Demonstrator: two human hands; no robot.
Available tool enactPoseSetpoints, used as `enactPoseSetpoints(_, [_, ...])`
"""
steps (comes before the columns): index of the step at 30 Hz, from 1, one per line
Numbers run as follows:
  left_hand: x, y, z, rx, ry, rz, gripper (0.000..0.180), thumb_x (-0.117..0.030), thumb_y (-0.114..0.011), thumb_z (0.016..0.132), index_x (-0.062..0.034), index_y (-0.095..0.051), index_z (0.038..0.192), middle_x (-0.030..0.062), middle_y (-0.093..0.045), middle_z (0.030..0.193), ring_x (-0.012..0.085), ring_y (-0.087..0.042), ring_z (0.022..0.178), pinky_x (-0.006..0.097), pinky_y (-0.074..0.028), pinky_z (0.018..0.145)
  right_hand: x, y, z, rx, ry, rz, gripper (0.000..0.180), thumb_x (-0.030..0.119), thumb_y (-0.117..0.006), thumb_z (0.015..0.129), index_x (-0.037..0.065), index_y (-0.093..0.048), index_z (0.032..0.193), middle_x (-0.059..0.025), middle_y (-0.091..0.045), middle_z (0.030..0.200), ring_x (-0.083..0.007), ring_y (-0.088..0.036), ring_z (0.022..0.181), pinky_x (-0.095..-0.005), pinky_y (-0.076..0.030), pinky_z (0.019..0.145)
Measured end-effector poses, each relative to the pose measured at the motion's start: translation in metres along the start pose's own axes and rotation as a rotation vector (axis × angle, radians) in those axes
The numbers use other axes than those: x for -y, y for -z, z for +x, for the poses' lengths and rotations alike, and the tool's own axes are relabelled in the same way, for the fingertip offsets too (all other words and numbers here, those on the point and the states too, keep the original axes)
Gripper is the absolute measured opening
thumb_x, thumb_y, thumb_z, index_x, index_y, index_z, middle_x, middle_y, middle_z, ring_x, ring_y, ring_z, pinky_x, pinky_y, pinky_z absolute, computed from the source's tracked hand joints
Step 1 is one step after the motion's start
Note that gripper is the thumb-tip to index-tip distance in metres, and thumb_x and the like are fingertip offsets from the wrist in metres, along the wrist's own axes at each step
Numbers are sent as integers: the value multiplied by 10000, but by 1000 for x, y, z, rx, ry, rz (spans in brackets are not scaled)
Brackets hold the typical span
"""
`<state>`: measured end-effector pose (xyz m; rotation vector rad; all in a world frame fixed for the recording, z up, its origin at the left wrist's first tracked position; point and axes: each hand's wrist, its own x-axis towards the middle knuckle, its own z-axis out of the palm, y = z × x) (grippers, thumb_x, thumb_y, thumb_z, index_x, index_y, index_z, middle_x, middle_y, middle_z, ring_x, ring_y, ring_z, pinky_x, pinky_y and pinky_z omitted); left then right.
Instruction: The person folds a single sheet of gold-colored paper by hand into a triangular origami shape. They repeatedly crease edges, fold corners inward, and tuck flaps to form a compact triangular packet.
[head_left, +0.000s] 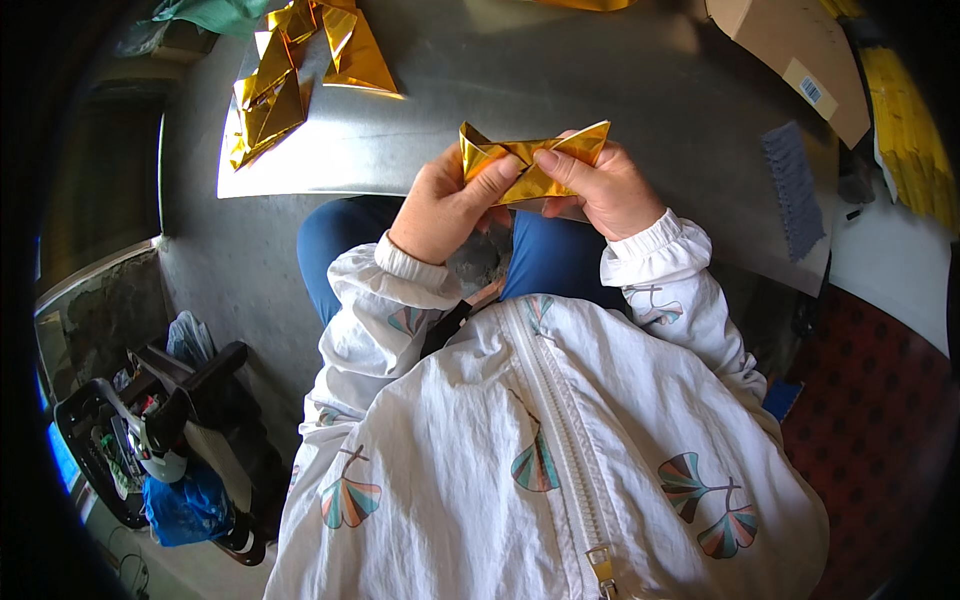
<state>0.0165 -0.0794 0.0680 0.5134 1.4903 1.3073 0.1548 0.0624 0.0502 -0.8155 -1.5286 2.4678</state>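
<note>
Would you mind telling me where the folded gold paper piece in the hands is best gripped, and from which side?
Probably at its two ends, from either side. The folded gold paper piece lies long and flat across both hands: the left hand pinches its left end and the right hand its right, thumbs on top. That leaves the creased middle free.

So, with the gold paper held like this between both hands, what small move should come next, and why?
Probably press the middle crease flat. The left hand and right hand both pinch the folded gold paper near its centre, thumbs on top, while its two pointed ends stick up free. The fold there looks loose, so a firm thumb press seems the likely step.
</note>
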Motion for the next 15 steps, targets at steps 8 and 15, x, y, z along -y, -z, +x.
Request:
enactPoseSetpoints(8, [4, 2, 7, -68, 48, -95, 467, -443, -624, 920, -11, -624, 1097, 57, -682, 896, 100, -627, 697, 207, -486, 588, -8, 2, 5, 40, -29, 124, 279, 241, -690, 902, 33, -667, 1087, -70, -690, 1014, -163, -679, 906, -252, -588, 642])
enactPoseSetpoints(15, [12, 16, 14, -22, 48, -17, 507, -514, -555, 939, -63, -635, 1157, 75, -694, 974, 119, -648, 863, 251, -541, 716, -12, 8, 7, 18, -12, 52, 310, 286, -694, 896, 57, -673, 1104, -106, -683, 1041, -194, -681, 943, -255, -588, 663])
